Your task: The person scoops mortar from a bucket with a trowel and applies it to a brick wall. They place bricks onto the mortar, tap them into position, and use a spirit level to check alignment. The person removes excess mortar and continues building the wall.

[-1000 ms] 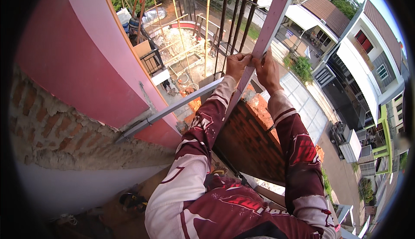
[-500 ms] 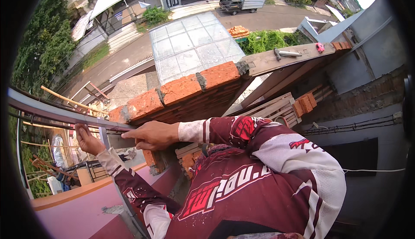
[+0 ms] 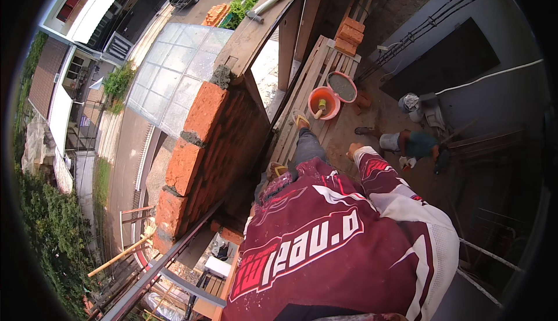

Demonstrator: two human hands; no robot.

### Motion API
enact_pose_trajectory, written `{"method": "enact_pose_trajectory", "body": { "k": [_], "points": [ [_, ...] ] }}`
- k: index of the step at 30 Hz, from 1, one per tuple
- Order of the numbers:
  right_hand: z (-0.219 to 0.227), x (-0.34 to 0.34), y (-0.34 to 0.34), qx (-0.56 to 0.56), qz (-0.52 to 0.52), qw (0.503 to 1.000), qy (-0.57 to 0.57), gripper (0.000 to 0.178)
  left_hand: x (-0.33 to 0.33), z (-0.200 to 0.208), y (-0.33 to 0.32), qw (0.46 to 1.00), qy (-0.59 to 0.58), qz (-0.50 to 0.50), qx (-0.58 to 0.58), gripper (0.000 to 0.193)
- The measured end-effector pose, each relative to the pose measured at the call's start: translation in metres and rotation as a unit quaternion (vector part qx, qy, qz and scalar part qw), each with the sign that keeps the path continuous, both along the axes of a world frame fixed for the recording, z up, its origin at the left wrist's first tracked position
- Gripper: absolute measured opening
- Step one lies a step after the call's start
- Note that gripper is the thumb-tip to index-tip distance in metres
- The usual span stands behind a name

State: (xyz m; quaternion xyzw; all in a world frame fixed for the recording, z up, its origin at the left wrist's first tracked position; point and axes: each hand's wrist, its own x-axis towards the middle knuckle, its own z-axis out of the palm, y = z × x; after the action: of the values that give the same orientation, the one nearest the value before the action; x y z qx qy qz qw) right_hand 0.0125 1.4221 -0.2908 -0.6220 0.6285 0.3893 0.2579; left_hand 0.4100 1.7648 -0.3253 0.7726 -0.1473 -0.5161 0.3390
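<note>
My right hand (image 3: pixel 354 150) hangs by my hip, at the end of the maroon and white sleeve, above the lower floor. Little of its fingers shows, and I make out nothing in it. My left hand is out of the picture. To the left of my body runs a wall of orange bricks (image 3: pixel 185 167) with grey mortar in the joints. Beyond my feet stand an orange bucket (image 3: pixel 329 110), with a wooden-handled tool (image 3: pixel 319 112) inside, and a pink-rimmed tub of grey mortar (image 3: pixel 342 87).
A hammer (image 3: pixel 264 6) lies on a wooden plank (image 3: pixel 241 43) at the wall's end. Slatted boards (image 3: pixel 308 72) carry stacked bricks (image 3: pixel 349 35). Another person (image 3: pixel 419 144) is bent over below at right. A metal bar (image 3: pixel 157 269) slants across lower left; the street lies far below.
My view has swung right and down. My left hand has left the picture. My right hand has come away from the metal bar to my right side. The buckets and another person now show.
</note>
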Motion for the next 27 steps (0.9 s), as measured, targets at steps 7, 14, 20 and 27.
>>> {"method": "enact_pose_trajectory", "body": {
  "k": [7, 14, 20, 27],
  "points": [
    [-0.025, 0.046, 0.1, 0.049, -0.428, 0.854, -0.291, 0.088, 0.056, -0.01, -0.018, 0.994, -0.063, -0.085, -0.001, 0.02],
    [-0.028, 0.061, 0.118, 0.091, -0.531, 0.77, -0.342, 0.1, 0.121, -0.029, 0.003, 0.994, 0.0, -0.012, 0.106, 0.022],
    [-0.038, 0.047, 0.092, 0.038, -0.339, 0.922, -0.184, 0.073, 0.104, -0.047, -0.038, 0.996, -0.005, -0.029, 0.083, 0.015],
    [-0.032, 0.04, 0.042, -0.057, 0.032, 0.983, -0.17, 0.045, 0.052, -0.018, -0.093, 0.999, 0.019, -0.024, 0.028, 0.036]
  ]
}}
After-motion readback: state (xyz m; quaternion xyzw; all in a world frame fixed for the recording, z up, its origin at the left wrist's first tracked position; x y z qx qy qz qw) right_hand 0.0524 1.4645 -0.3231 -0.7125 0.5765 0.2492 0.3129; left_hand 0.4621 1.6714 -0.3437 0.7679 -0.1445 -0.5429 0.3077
